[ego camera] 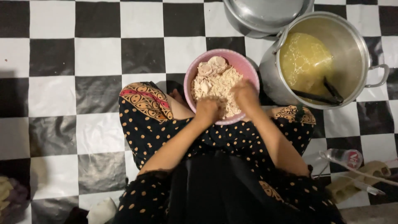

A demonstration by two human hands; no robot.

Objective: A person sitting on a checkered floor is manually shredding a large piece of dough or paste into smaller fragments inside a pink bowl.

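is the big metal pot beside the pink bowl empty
No, the big metal pot holds yellow liquid with dark utensils resting in it.

A clear plastic bottle (343, 157) with a red label lies at right.

Pink plastic bowl (244, 66), round, upright, set on the checkered floor between the knees. Filled with pale beige crumbly dough (215, 83), lumpy chunks heaped at far side, loose crumbs spread nearer.
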